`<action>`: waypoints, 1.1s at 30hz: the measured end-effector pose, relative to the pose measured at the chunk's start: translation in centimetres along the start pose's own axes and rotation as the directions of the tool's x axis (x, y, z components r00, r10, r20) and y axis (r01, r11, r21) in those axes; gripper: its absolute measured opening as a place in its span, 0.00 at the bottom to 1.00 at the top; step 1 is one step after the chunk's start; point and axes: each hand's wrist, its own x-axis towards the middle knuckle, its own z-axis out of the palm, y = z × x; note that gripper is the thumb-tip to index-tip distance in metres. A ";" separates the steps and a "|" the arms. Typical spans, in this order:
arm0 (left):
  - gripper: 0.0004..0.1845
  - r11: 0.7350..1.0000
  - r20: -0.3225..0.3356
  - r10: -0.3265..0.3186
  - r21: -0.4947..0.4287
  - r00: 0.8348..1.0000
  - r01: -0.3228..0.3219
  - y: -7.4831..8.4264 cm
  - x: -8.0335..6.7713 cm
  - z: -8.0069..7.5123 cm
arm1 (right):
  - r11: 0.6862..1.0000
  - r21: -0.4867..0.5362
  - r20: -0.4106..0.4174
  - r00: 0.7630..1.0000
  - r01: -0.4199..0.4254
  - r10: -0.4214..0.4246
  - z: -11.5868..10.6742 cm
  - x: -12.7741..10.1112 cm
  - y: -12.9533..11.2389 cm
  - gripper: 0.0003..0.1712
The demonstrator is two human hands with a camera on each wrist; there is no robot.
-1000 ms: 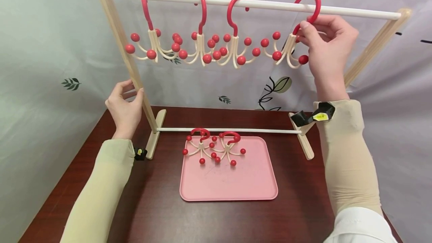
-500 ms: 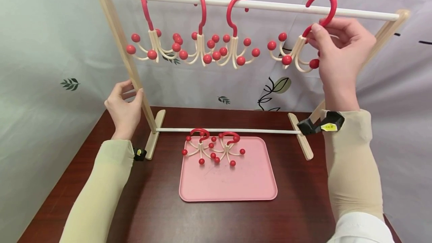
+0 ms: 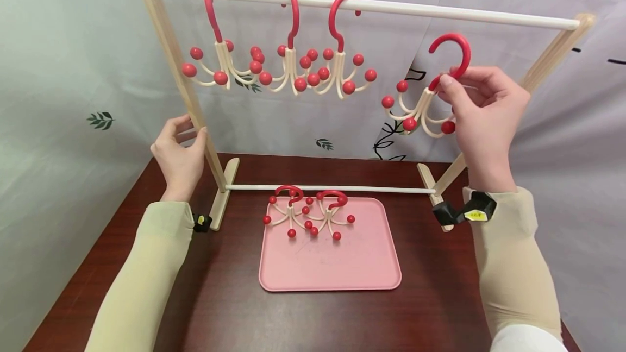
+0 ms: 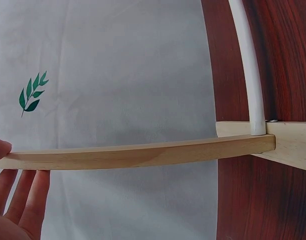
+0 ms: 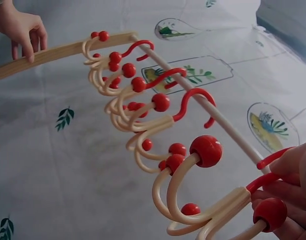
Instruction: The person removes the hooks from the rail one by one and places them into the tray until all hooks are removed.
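Observation:
My right hand (image 3: 489, 110) pinches a multi-arm hanger (image 3: 423, 107) by the base of its red hook, thumb in front. This hanger has curved cream arms tipped with red balls; it is tilted, its hook below the white top rod (image 3: 401, 8) in the head view. Three matching hangers (image 3: 290, 61) hang from that rod toward the left. On the other side, my left hand (image 3: 180, 154) grips the rack's wooden left upright (image 4: 143, 156) between thumb and fingers. Two more hangers (image 3: 329, 213) lie at the back of a pink tray (image 3: 332, 270).
The rack stands on wooden feet (image 3: 226, 194) on a dark red-brown table (image 3: 235, 297), joined low down by a white bar (image 3: 362, 189). Its right upright (image 3: 552, 61) is partly behind my right hand. A leaf-printed cloth (image 3: 274, 124) hangs behind.
The hanger in my right hand has come off the top rod, first shifting right, then dropping below the rod. My left hand keeps its grip on the upright.

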 end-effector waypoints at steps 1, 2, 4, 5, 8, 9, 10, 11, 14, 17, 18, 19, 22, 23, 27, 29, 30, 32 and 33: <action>0.15 1.000 0.000 0.000 0.001 1.000 0.000 0.0 0.0 0.0 | 1.000 -0.006 0.007 1.000 -0.005 0.005 0.0 -0.3 0.1 0.14; 0.15 1.000 0.001 -0.002 0.002 1.000 0.002 0.0 0.0 0.0 | 1.000 -0.004 0.016 1.000 -0.011 0.011 -0.1 -0.5 0.3 0.14; 0.15 1.000 0.000 -0.006 0.004 1.000 0.006 0.0 0.0 0.0 | 1.000 -0.012 0.031 0.999 -0.027 0.028 -0.2 -1.0 0.6 0.14; 0.15 1.000 0.000 -0.007 0.006 1.000 0.007 0.0 0.0 -0.1 | 0.999 -0.017 0.038 0.999 -0.034 0.035 -0.2 -1.2 0.8 0.14; 0.15 1.000 -0.004 -0.002 0.006 1.000 0.002 -0.1 0.0 0.0 | 0.998 -0.035 0.054 0.997 -0.047 0.049 -0.4 -1.8 1.3 0.14; 0.15 1.000 -0.006 0.000 0.005 1.000 0.000 -0.1 0.0 0.0 | 0.998 -0.045 0.058 0.997 -0.046 0.049 -0.5 -2.0 1.5 0.14; 0.14 1.000 -0.008 0.002 0.004 1.000 -0.002 -0.1 0.0 0.0 | 0.998 -0.049 0.061 0.997 -0.047 0.050 -0.5 -2.2 1.7 0.14; 0.14 1.000 -0.010 0.006 0.002 1.000 -0.006 -0.2 0.0 0.0 | 0.998 -0.043 0.066 0.996 -0.049 0.052 -0.6 -2.3 1.9 0.14; 0.14 1.000 -0.012 0.010 0.000 1.000 -0.010 -0.3 0.1 0.1 | 0.997 -0.061 0.076 0.996 -0.046 0.051 -1.1 -2.8 2.9 0.14; 0.14 1.000 -0.010 0.009 0.005 1.000 -0.009 -0.3 0.1 0.0 | 0.996 -0.075 0.085 0.995 -0.039 0.045 -1.5 -3.2 4.0 0.14; 0.14 1.000 -0.009 0.007 0.006 1.000 -0.007 -0.3 0.1 0.0 | 0.995 -0.092 0.087 0.995 -0.033 0.041 -1.6 -3.3 4.3 0.13; 0.14 1.000 -0.007 0.005 0.008 1.000 -0.005 -0.3 0.1 0.0 | 0.994 -0.105 0.094 0.995 -0.025 0.035 -1.8 -3.5 4.6 0.13; 0.14 1.000 -0.006 0.005 0.007 1.000 -0.005 -0.2 0.1 0.0 | 0.991 -0.129 0.111 0.993 -0.019 0.034 -2.2 -4.1 5.5 0.13; 0.14 1.000 -0.006 0.005 0.008 1.000 -0.005 -0.2 0.1 0.1 | 0.991 -0.132 0.118 0.992 -0.021 0.036 -2.3 -4.3 5.7 0.12; 0.15 1.000 -0.005 0.007 0.009 1.000 -0.007 -0.1 0.1 0.1 | 0.986 -0.160 0.140 0.988 -0.036 0.059 -2.6 -5.3 6.5 0.12; 0.15 1.000 -0.004 0.006 0.007 1.000 -0.006 -0.1 0.1 0.1 | 0.983 -0.177 0.148 0.986 -0.049 0.076 -2.8 -5.8 6.7 0.12; 0.14 1.000 -0.003 0.004 0.006 1.000 -0.004 -0.1 0.1 0.1 | 0.980 -0.194 0.151 0.985 -0.053 0.083 -2.9 -6.1 6.9 0.12; 0.14 1.000 -0.002 0.002 0.004 1.000 -0.002 -0.1 0.1 0.1 | 0.974 -0.217 0.154 0.984 -0.060 0.094 -3.0 -6.7 7.1 0.12; 0.14 1.000 -0.002 0.001 0.004 1.000 -0.001 -0.1 0.1 0.1 | 0.974 -0.215 0.155 0.982 -0.071 0.106 -3.1 -6.9 7.3 0.13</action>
